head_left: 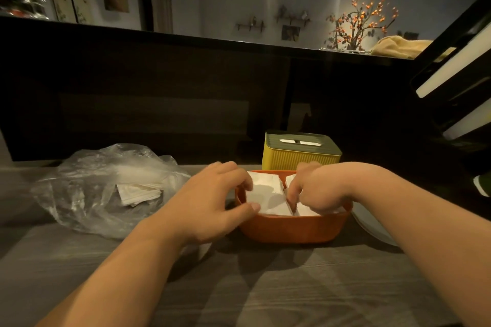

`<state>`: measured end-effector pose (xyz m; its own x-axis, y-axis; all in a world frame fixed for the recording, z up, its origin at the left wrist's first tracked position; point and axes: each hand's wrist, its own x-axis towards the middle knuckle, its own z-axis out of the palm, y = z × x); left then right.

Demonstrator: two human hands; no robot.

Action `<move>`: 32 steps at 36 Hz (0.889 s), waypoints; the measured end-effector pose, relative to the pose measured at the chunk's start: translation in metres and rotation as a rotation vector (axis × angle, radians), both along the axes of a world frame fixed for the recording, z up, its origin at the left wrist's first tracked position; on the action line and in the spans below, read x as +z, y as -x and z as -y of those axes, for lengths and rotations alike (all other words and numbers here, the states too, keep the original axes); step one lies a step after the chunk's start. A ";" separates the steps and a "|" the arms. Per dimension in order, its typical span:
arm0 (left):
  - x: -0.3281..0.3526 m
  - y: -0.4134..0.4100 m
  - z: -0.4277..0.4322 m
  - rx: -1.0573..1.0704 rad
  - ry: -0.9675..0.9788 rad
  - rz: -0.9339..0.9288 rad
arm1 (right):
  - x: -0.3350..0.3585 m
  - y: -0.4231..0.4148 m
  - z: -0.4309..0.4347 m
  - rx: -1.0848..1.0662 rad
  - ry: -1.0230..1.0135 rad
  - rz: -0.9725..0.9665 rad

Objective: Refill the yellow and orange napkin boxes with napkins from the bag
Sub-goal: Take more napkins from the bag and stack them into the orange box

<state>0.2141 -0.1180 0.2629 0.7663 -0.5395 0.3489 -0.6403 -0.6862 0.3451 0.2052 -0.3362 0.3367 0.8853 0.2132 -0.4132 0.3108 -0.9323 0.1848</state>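
Observation:
The orange napkin box (292, 231) stands open on the wooden table, filled with two side-by-side stacks of white napkins (268, 194). My left hand (212, 202) spans the left stack, its fingers curled over the far part and its thumb at the near rim. My right hand (310, 188) curls its fingertips down into the gap between the stacks, against the right stack. The yellow napkin box (300, 159), shut under a dark green slotted lid, stands right behind the orange one. The clear plastic bag (106, 188) lies to the left with folded napkins inside.
A pale round-edged object (372, 225) lies on the table just right of the orange box. A dark rack holding white boards (457, 66) rises at the right. A dark counter wall (159, 93) closes off the table's far side.

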 end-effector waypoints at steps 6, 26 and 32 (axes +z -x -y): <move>0.001 -0.001 0.003 -0.030 -0.014 -0.057 | -0.002 -0.001 -0.001 -0.015 -0.049 0.031; 0.021 0.021 -0.005 -0.047 0.208 -0.059 | 0.003 0.005 0.001 -0.192 -0.371 0.390; 0.038 0.029 -0.072 0.179 -0.081 -0.313 | 0.013 0.030 -0.035 -0.044 -0.799 0.472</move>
